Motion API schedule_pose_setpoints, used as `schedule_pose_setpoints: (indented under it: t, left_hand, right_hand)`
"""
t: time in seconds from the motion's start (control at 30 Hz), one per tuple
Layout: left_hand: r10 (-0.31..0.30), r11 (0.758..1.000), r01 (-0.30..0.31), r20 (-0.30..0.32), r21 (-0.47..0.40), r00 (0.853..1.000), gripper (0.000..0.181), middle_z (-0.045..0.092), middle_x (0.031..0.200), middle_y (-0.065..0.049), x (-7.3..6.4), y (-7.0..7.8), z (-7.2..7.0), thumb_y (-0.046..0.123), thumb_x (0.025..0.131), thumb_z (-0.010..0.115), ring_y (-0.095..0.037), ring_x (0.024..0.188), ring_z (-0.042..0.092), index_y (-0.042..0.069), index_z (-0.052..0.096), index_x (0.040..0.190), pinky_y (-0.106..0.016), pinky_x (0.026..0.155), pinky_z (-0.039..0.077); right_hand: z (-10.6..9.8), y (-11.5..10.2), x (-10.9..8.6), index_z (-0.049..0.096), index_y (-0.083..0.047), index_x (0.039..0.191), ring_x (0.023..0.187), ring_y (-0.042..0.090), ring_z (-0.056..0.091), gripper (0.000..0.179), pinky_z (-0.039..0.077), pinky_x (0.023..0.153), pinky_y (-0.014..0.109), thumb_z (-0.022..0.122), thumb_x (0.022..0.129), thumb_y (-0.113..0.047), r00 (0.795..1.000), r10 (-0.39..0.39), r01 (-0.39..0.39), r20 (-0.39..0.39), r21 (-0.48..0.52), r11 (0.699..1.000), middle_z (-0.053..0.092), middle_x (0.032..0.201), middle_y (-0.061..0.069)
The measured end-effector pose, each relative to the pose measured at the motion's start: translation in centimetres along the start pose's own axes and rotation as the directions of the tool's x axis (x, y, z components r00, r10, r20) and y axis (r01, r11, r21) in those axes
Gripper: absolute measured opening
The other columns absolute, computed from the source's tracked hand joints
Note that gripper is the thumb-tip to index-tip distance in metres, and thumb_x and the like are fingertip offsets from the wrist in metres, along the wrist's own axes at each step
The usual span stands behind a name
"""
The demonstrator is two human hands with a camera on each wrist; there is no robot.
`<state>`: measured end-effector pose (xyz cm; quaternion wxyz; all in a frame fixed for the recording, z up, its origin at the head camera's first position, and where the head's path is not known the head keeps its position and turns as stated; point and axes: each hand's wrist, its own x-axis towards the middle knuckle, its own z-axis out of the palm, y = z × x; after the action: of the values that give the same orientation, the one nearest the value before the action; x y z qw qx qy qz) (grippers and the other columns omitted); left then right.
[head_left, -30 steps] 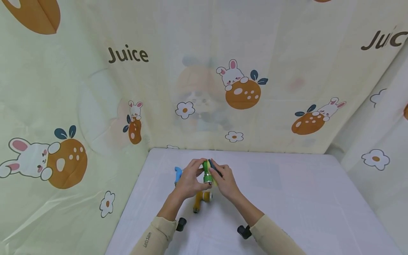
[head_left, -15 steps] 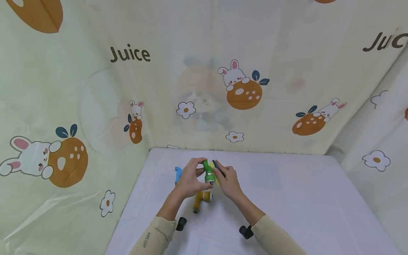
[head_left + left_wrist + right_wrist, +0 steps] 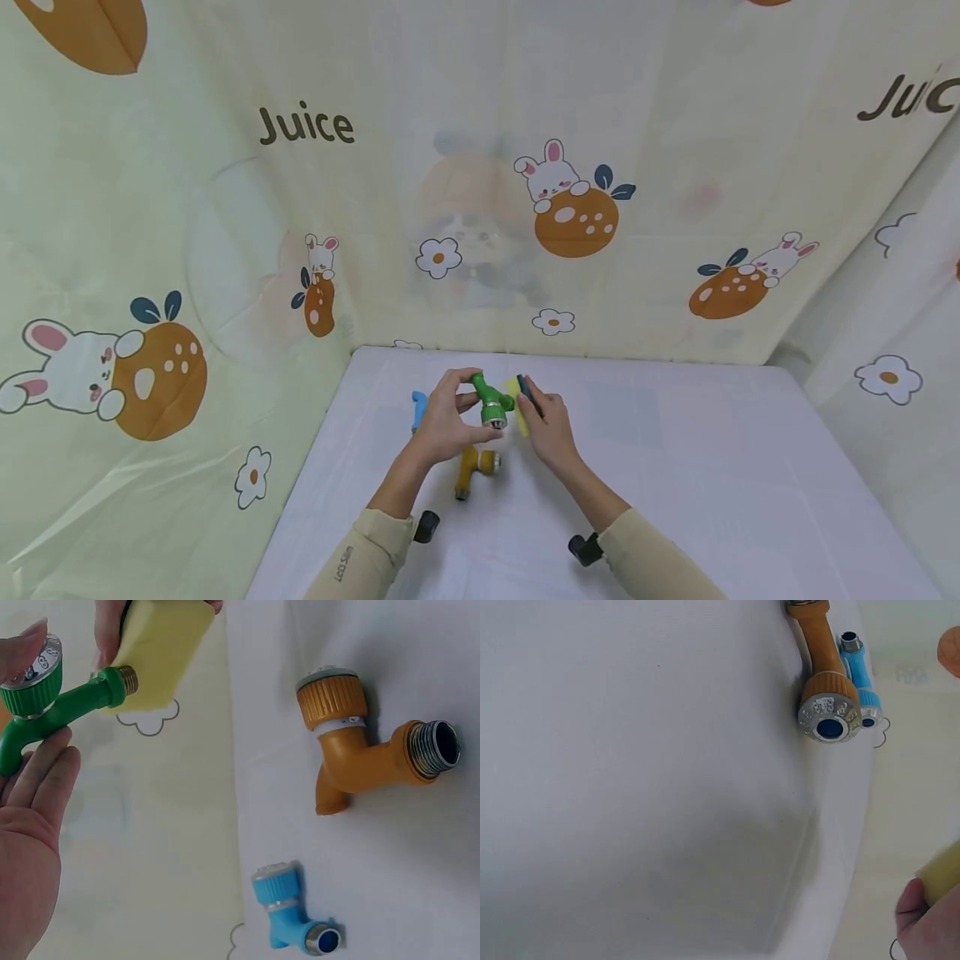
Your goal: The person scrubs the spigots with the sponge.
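Observation:
My left hand [image 3: 444, 423] holds a green tap [image 3: 491, 405] up over the table, thumb on its knob end and fingers at the other side. The threaded inlet of the tap points toward my right hand [image 3: 553, 429], which grips a sponge [image 3: 166, 652] with a yellow side and a dark side. In the left wrist view the yellow face overlaps the tap's threaded end. Only a corner of the sponge shows in the right wrist view. Below the hands lies an orange-brown tap [image 3: 465, 477], and a light blue tap [image 3: 418, 407] lies behind my left hand.
A white cloth covers the table [image 3: 712, 467]. Patterned curtains [image 3: 480, 192] with rabbits and fruit stand behind it and at both sides. Black devices [image 3: 427, 527] sit at both wrists, by the beige sleeves [image 3: 367, 546].
The green tap has turned in my left hand, so its threaded inlet now points right. My right hand has moved right with the sponge. The two lying taps stay put.

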<state>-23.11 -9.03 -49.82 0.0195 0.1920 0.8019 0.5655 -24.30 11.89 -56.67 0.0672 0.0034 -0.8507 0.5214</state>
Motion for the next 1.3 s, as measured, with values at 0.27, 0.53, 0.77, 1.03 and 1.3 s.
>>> schedule_pose_setpoints:
  t: [0.27, 0.53, 0.77, 1.03, 1.3]
  left_hand:
    - [-0.024, 0.999, 0.02, -0.089, -0.044, 0.996, 0.091, 0.048, 0.143, -0.003, 0.2, -0.7, -0.4, 0.016, 0.074, 0.096, -0.03, 0.138, 0.058, 0.02, 0.044, 0.149, -0.04, 0.102, 0.057]
    - [-0.03, 0.993, 0.017, -0.113, -0.117, 0.993, 0.092, 0.047, 0.146, -0.007, 0.3, -0.8, -0.3, 0.021, 0.074, 0.096, -0.031, 0.134, 0.062, 0.018, 0.044, 0.15, -0.045, 0.106, 0.054]
    - [-0.021, 0.997, 0.014, -0.095, -0.076, 0.995, 0.093, 0.049, 0.144, -0.007, 0.1, -0.6, -0.2, 0.019, 0.073, 0.097, -0.03, 0.131, 0.064, 0.018, 0.043, 0.15, -0.041, 0.104, 0.056]
    - [-0.02, 0.998, 0.016, -0.055, -0.066, 0.998, 0.094, 0.049, 0.144, -0.007, 0.0, -0.4, 0.0, 0.012, 0.073, 0.096, -0.032, 0.13, 0.064, 0.017, 0.044, 0.151, -0.04, 0.1, 0.058]
    - [-0.035, 0.994, 0.037, 0.022, -0.104, 0.999, 0.091, 0.048, 0.143, -0.007, -0.2, 0.4, 0.5, 0.009, 0.074, 0.095, -0.031, 0.129, 0.065, 0.019, 0.046, 0.151, -0.037, 0.094, 0.061]
  right_hand:
    - [0.1, -1.3, -1.5, 0.049, -0.028, 0.156, 0.111, 0.025, 0.05, 0.05, 0.049, 0.086, 0.03, 0.058, 0.107, -0.034, 0.971, -0.237, 0.241, -0.04, 0.201, 0.95, 0.051, 0.132, 0.011]
    - [0.8, -2.1, -2.5, 0.048, -0.01, 0.156, 0.109, 0.019, 0.049, 0.049, 0.05, 0.084, 0.022, 0.052, 0.107, -0.009, 0.918, -0.396, 0.386, -0.012, 0.261, 0.885, 0.05, 0.129, 0.014]
    - [1.1, -2.3, -2.5, 0.048, -0.014, 0.156, 0.108, 0.023, 0.047, 0.049, 0.051, 0.079, 0.021, 0.054, 0.108, -0.014, 0.931, -0.365, 0.359, -0.012, 0.213, 0.909, 0.045, 0.131, 0.015]
    - [0.9, -2.5, -2.0, 0.046, -0.03, 0.158, 0.106, 0.022, 0.044, 0.048, 0.047, 0.077, 0.026, 0.049, 0.11, -0.038, 0.966, -0.258, 0.253, 0.023, 0.134, 0.958, 0.042, 0.13, 0.009]
    - [0.7, -2.1, -1.3, 0.047, -0.026, 0.157, 0.108, 0.024, 0.042, 0.052, 0.043, 0.079, 0.031, 0.05, 0.109, -0.046, 0.985, -0.174, 0.174, -0.009, 0.029, 0.984, 0.045, 0.125, 0.013]
